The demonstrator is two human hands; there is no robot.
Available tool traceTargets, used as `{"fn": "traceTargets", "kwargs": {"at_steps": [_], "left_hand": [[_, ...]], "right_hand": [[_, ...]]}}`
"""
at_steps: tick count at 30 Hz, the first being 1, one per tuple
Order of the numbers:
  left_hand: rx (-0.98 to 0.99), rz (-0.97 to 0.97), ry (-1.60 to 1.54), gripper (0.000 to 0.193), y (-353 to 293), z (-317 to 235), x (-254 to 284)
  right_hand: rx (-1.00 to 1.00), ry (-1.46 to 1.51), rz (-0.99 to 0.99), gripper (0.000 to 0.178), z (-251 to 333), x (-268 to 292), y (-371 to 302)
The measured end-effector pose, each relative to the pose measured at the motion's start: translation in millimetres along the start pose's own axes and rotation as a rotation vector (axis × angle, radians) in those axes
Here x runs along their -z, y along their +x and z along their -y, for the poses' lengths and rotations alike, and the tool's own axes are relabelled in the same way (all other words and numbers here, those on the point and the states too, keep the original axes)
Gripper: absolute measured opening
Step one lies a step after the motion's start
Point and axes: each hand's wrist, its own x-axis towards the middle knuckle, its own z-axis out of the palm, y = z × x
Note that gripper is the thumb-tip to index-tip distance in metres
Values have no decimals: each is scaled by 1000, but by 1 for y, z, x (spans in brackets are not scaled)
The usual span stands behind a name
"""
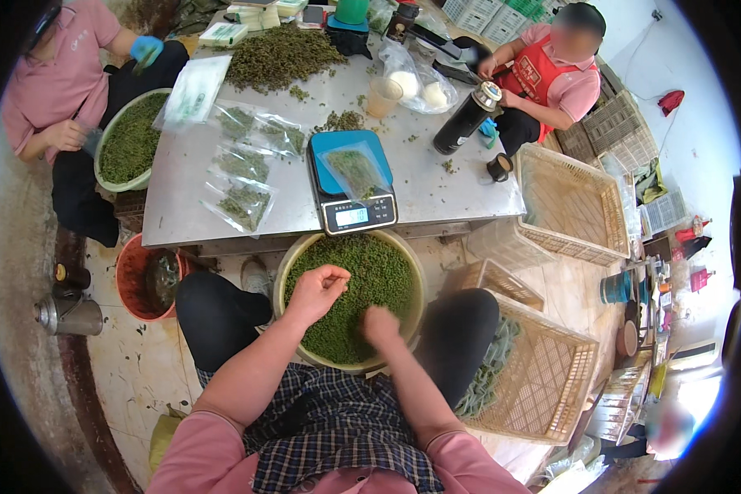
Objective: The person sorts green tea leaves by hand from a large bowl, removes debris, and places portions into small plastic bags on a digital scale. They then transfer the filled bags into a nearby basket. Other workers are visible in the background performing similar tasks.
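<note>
Between my knees stands a wide pale basin [422, 288] filled with small green peppercorns [362, 267]. My left hand [323, 286] is over its left half, the fingers closed in a pinch; anything in them is too small to make out. Lower down, my right hand [380, 327] reaches into the peppercorns, its fingers smeared by motion and partly hidden. Just beyond the basin, a blue-topped digital scale [325, 177] sits at the table edge with a clear bag of green peppercorns [356, 171] on it. Several filled clear bags [243, 203] lie to its left.
The metal table [280, 218] carries a dark peppercorn pile [284, 58], a black thermos [461, 123] and a plastic cup [382, 97]. A red bucket [132, 284] stands left, plastic crates [543, 370] right. Two co-workers sit across, one beside another green-filled basin [150, 169].
</note>
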Motion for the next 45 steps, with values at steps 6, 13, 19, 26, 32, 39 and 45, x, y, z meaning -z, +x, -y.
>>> {"fn": "traceTargets", "kwargs": {"at_steps": [6,13,19,26,32,39,45], "left_hand": [[-1,3,-3,17,2,8,3],[14,61,201,20,-2,9,1],[55,166,152,19,-3,5,-6],[26,-30,-36,17,0,10,0],[31,49,22,18,2,3,0],[190,25,-348,21,1,-3,4],[-51,-72,27,28,4,14,3]], "right_hand": [[57,97,91,19,24,-14,-20],[217,654,-219,15,25,50,-26],[206,833,-337,13,39,93,-32],[159,969,-525,15,47,128,-2],[199,1004,-762,13,74,192,56],[243,1088,-600,12,55,157,25],[299,763,-623,21,48,144,-17]]}}
